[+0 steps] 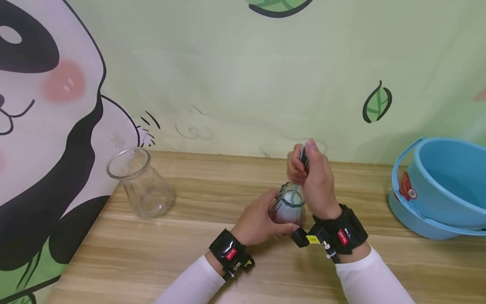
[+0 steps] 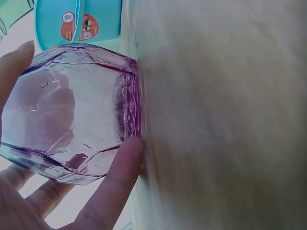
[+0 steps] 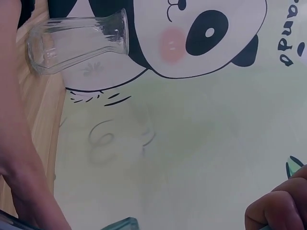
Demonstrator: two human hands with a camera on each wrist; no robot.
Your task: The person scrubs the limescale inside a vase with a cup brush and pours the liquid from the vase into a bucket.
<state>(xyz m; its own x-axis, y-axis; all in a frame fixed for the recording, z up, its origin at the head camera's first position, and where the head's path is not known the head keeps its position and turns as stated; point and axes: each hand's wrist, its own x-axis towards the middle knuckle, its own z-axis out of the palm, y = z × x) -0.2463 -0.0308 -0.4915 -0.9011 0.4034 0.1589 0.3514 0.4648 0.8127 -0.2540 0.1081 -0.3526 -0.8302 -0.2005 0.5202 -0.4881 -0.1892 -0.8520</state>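
Note:
A small faceted glass vase (image 1: pixel 290 211), purple-tinted low down with a wavy blue-green rim, stands on the wooden table. My left hand (image 1: pixel 258 219) grips its side, the thumb low near the base. In the left wrist view a pale rounded mass shows through the vase wall (image 2: pixel 96 105). Above the rim, my right hand (image 1: pixel 313 177) holds the dark handle of a long-handled cleaning brush (image 1: pixel 295 192), thumb on top. Its light blue stem runs down into the vase, and its head is blurred by the glass. The right wrist view catches only part of my right hand (image 3: pixel 278 208).
A larger clear glass vase (image 1: pixel 146 185) with a flared rim stands at the left. To the right is a light blue bucket (image 1: pixel 429 198) with a handle and red sticker. Behind the table (image 1: pixel 212 177) hangs a green backdrop (image 1: pixel 212 76) printed with a panda and leaves.

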